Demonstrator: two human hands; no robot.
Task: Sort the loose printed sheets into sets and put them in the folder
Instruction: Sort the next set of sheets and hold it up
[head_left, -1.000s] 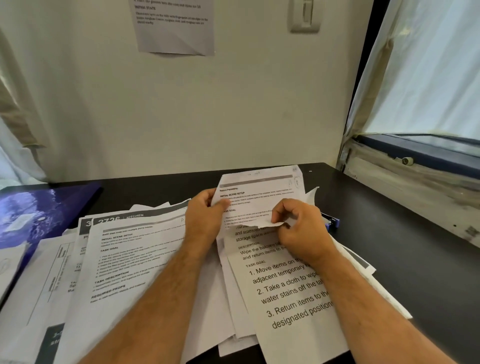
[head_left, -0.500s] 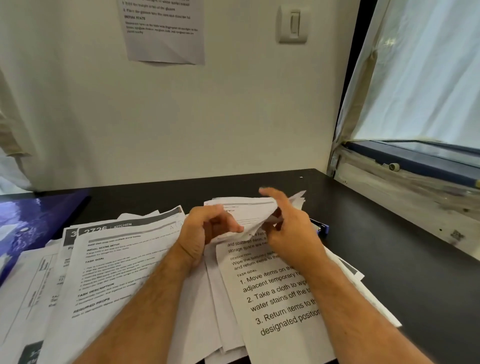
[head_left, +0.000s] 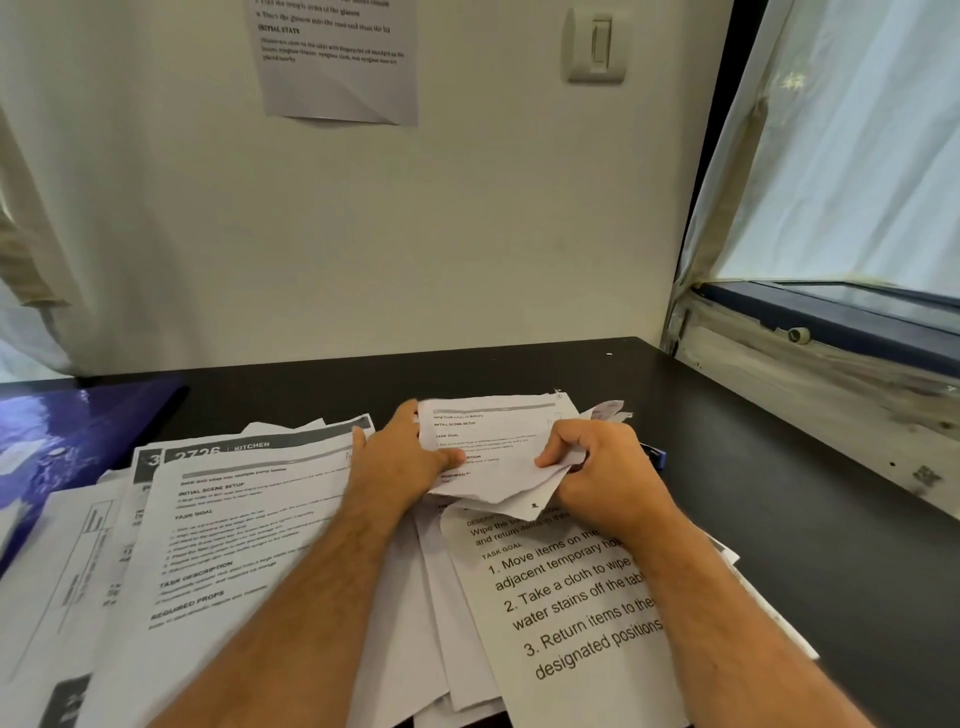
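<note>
Far left: blue folder (head_left: 67, 436) lies flat on the black table (head_left: 779, 519), its near edge partly covered by white sheets.

Left of centre: spread of loose printed sheets (head_left: 228, 530), overlapping, fanned toward the near edge. Top one carries a dark header reading "KITCHEN" and headings "INITIAL SCENE SETUP", "TASK GOAL".

Centre: left hand (head_left: 400, 462) grips the left edge of a small crumpled sheet (head_left: 493, 457), thumb lying across its printed face, fingers curled behind. The sheet is lifted just above the pile, bent and creased along its lower edge.

Right of centre: right hand (head_left: 608, 473) pinches the same sheet's right side, fingers curled tight, paper bunched inside them. Below both hands, a large-print sheet (head_left: 576, 613) with numbered steps lies on top of more pages, tilted clockwise.

Just beyond the right hand: a small blue object (head_left: 655, 457), mostly hidden; cannot tell what it is.

On the wall above: a taped notice (head_left: 337, 62) with a curled corner, and a light switch (head_left: 597, 47). Far right: window sill (head_left: 831, 374) and pale curtain (head_left: 857, 145).
</note>
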